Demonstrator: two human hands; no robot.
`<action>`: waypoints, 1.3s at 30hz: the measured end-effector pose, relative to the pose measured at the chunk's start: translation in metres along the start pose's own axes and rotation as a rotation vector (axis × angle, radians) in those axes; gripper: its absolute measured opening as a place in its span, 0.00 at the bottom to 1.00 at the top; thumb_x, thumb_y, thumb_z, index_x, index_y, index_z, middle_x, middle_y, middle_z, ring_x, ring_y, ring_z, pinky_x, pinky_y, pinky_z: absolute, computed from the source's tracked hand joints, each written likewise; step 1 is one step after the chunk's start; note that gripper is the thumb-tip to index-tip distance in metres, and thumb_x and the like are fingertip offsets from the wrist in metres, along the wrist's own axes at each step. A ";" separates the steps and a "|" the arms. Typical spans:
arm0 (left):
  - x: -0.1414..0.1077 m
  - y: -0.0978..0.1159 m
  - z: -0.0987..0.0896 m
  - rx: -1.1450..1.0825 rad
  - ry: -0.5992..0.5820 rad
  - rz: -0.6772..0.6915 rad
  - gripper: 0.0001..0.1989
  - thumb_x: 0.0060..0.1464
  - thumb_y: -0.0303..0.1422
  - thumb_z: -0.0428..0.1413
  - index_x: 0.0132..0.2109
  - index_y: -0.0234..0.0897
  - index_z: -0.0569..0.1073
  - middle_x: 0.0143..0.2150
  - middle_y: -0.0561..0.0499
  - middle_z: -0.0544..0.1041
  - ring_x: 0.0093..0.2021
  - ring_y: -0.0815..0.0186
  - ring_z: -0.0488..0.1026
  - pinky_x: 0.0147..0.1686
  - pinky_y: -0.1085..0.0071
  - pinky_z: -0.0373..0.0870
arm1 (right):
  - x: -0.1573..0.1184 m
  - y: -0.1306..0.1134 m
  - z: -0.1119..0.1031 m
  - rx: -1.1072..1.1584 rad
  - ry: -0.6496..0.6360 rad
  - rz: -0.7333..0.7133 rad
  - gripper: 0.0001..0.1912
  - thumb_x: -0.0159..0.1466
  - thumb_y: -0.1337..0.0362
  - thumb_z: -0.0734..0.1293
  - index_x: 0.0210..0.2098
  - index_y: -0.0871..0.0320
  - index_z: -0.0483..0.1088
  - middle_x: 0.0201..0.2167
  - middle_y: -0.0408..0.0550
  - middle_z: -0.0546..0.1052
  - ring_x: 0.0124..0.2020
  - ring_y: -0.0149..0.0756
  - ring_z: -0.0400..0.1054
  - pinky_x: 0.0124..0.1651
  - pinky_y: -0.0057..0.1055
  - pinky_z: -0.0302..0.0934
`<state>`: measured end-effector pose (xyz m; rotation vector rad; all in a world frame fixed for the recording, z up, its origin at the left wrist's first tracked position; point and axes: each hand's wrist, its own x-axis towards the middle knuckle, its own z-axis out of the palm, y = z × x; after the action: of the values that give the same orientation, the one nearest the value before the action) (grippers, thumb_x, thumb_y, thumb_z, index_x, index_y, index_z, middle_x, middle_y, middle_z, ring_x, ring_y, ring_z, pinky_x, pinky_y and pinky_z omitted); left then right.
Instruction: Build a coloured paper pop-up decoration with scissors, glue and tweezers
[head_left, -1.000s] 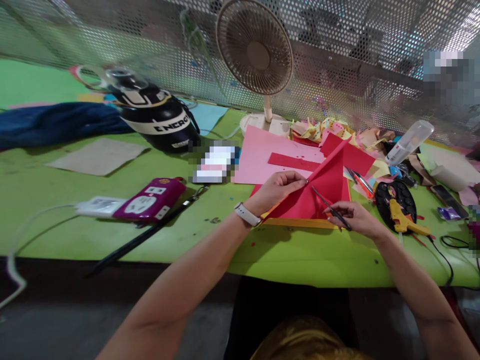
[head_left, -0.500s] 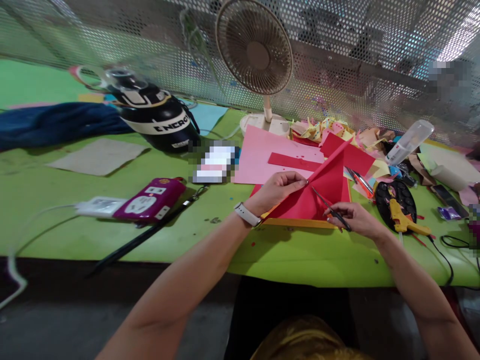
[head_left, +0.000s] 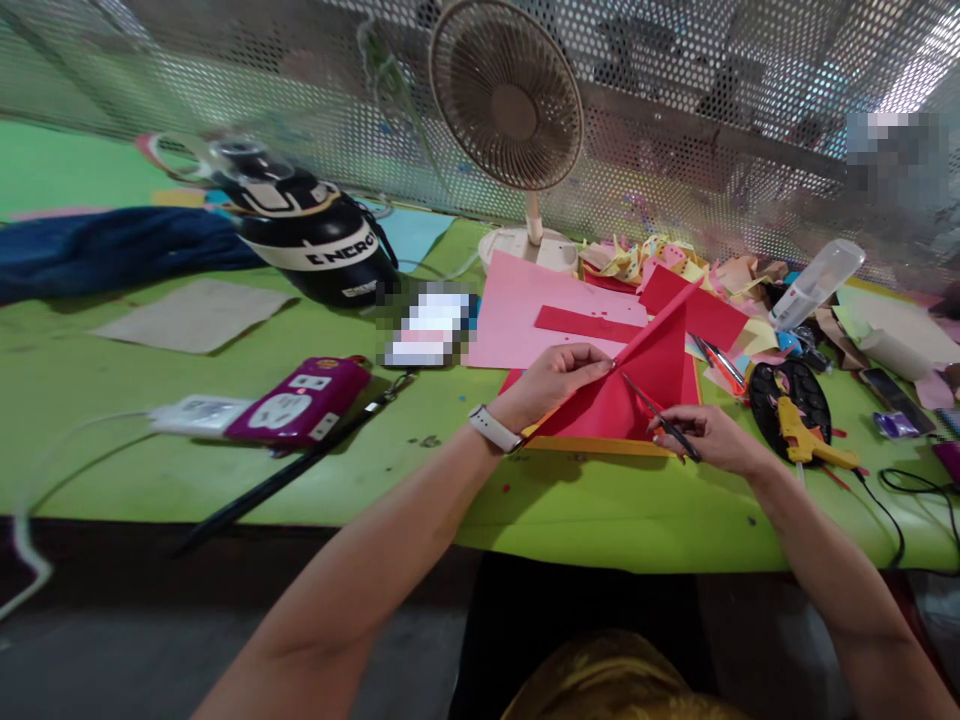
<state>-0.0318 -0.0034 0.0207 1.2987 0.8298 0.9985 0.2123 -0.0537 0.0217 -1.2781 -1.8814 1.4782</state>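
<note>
My left hand (head_left: 566, 380) pinches a sheet of red paper (head_left: 660, 360) by its raised, bent edge. Part of the sheet stands up and slants toward the upper right. My right hand (head_left: 701, 435) is closed round the handles of dark scissors (head_left: 671, 428), whose tips point up and left at the red paper, close to my left fingertips. I cannot tell whether the blades touch it. Beneath lies a yellow-orange sheet (head_left: 600, 446), its front edge showing. Behind is pink paper (head_left: 514, 300) with a red strip (head_left: 592, 323) on it.
A fan (head_left: 510, 100) stands at the back, with paper scraps (head_left: 660, 255) beside it. A yellow glue gun (head_left: 806, 435) rests on a black tray (head_left: 772, 400) at right. To the left are a phone (head_left: 429, 325), a purple power strip (head_left: 300, 400) and a black jug (head_left: 315, 235).
Almost nothing differs. The view has shifted very slightly; both hands, the scissors and the red paper keep their positions.
</note>
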 end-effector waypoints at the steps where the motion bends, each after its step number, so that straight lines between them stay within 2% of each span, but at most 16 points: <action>1: 0.000 0.000 0.000 0.003 0.001 0.003 0.14 0.46 0.42 0.65 0.32 0.36 0.76 0.30 0.53 0.75 0.30 0.69 0.68 0.32 0.70 0.63 | 0.000 0.000 0.000 0.000 0.003 0.004 0.20 0.54 0.48 0.72 0.35 0.58 0.75 0.24 0.40 0.69 0.24 0.26 0.60 0.27 0.25 0.58; 9: 0.008 -0.003 -0.010 0.011 0.116 0.014 0.17 0.42 0.44 0.66 0.34 0.36 0.78 0.34 0.51 0.78 0.35 0.66 0.70 0.38 0.69 0.64 | 0.003 -0.003 -0.003 0.034 0.028 0.051 0.22 0.52 0.49 0.74 0.37 0.60 0.75 0.23 0.40 0.70 0.23 0.25 0.61 0.26 0.24 0.59; 13: 0.013 -0.008 -0.016 0.002 0.151 0.000 0.20 0.40 0.46 0.67 0.34 0.36 0.78 0.31 0.52 0.77 0.32 0.67 0.68 0.34 0.71 0.62 | -0.002 -0.012 -0.006 0.044 0.058 -0.005 0.24 0.51 0.51 0.75 0.40 0.61 0.76 0.20 0.37 0.66 0.21 0.23 0.58 0.23 0.22 0.54; 16: 0.015 -0.011 -0.018 -0.031 0.179 -0.023 0.21 0.38 0.48 0.68 0.33 0.35 0.77 0.28 0.53 0.75 0.29 0.69 0.67 0.30 0.72 0.60 | -0.012 -0.025 -0.009 0.063 0.069 -0.081 0.23 0.52 0.51 0.75 0.42 0.60 0.76 0.22 0.39 0.68 0.21 0.23 0.59 0.22 0.22 0.55; 18: 0.016 -0.013 -0.018 -0.042 0.190 -0.024 0.22 0.37 0.48 0.68 0.33 0.35 0.77 0.28 0.53 0.75 0.28 0.69 0.67 0.29 0.73 0.59 | -0.021 -0.034 -0.012 0.091 0.138 -0.171 0.23 0.53 0.50 0.75 0.42 0.59 0.77 0.23 0.40 0.69 0.21 0.23 0.60 0.22 0.22 0.56; 21: 0.017 -0.015 -0.018 -0.043 0.195 -0.015 0.21 0.37 0.48 0.68 0.33 0.35 0.77 0.29 0.52 0.76 0.29 0.69 0.68 0.29 0.73 0.61 | -0.031 -0.042 -0.018 0.167 0.344 -0.318 0.24 0.54 0.49 0.74 0.45 0.56 0.76 0.24 0.40 0.71 0.20 0.24 0.60 0.20 0.23 0.57; 24: 0.017 -0.017 -0.018 -0.084 0.203 -0.046 0.22 0.36 0.47 0.69 0.33 0.36 0.77 0.28 0.52 0.76 0.28 0.68 0.69 0.29 0.73 0.62 | -0.032 -0.040 -0.028 0.207 0.530 -0.373 0.27 0.56 0.46 0.72 0.50 0.53 0.73 0.27 0.42 0.74 0.20 0.25 0.61 0.20 0.24 0.57; 26: 0.017 -0.016 -0.019 -0.098 0.202 -0.066 0.21 0.36 0.46 0.69 0.33 0.36 0.77 0.27 0.53 0.76 0.27 0.69 0.69 0.28 0.73 0.62 | -0.028 -0.033 -0.038 0.158 0.587 -0.315 0.28 0.55 0.45 0.71 0.49 0.54 0.73 0.27 0.42 0.74 0.20 0.26 0.61 0.20 0.24 0.57; 28: 0.017 -0.015 -0.018 -0.088 0.193 -0.077 0.21 0.37 0.46 0.69 0.34 0.36 0.76 0.27 0.53 0.76 0.26 0.69 0.69 0.27 0.73 0.62 | -0.021 -0.021 -0.048 0.022 0.608 -0.197 0.29 0.53 0.44 0.72 0.46 0.57 0.75 0.24 0.41 0.72 0.19 0.27 0.60 0.20 0.25 0.57; 31: 0.016 -0.013 -0.017 -0.067 0.186 -0.085 0.22 0.35 0.47 0.69 0.33 0.36 0.76 0.26 0.53 0.76 0.26 0.68 0.69 0.27 0.73 0.61 | -0.011 0.000 -0.061 -0.360 0.608 0.010 0.25 0.55 0.45 0.70 0.41 0.60 0.77 0.22 0.43 0.73 0.20 0.30 0.63 0.24 0.27 0.57; 33: 0.016 -0.014 -0.016 -0.051 0.185 -0.071 0.23 0.33 0.47 0.70 0.32 0.36 0.76 0.27 0.53 0.76 0.27 0.68 0.68 0.27 0.73 0.61 | -0.007 0.012 -0.065 -0.665 0.612 0.115 0.20 0.58 0.49 0.68 0.41 0.59 0.77 0.27 0.48 0.77 0.28 0.37 0.70 0.31 0.29 0.60; 35: 0.017 -0.015 -0.016 -0.032 0.175 -0.053 0.22 0.33 0.47 0.70 0.32 0.35 0.77 0.27 0.52 0.77 0.27 0.68 0.68 0.28 0.73 0.61 | -0.004 0.021 -0.067 -0.887 0.611 0.210 0.16 0.60 0.54 0.68 0.40 0.58 0.77 0.35 0.53 0.79 0.37 0.43 0.73 0.38 0.30 0.61; 37: 0.018 -0.018 -0.017 -0.031 0.168 -0.054 0.21 0.34 0.45 0.70 0.32 0.35 0.77 0.27 0.52 0.77 0.28 0.68 0.69 0.28 0.73 0.61 | -0.002 0.026 -0.066 -0.991 0.629 0.313 0.15 0.60 0.56 0.67 0.41 0.58 0.76 0.41 0.57 0.79 0.43 0.47 0.73 0.41 0.32 0.61; 39: 0.019 -0.020 -0.019 -0.057 0.175 -0.071 0.20 0.36 0.44 0.70 0.33 0.36 0.77 0.27 0.53 0.77 0.27 0.68 0.70 0.28 0.73 0.62 | 0.000 0.030 -0.066 -0.992 0.655 0.394 0.15 0.60 0.57 0.67 0.41 0.60 0.75 0.43 0.60 0.78 0.45 0.49 0.73 0.41 0.33 0.61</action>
<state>-0.0397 0.0215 -0.0003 1.1371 0.9672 1.0829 0.2756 -0.0187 0.0168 -2.2888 -1.9460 0.0446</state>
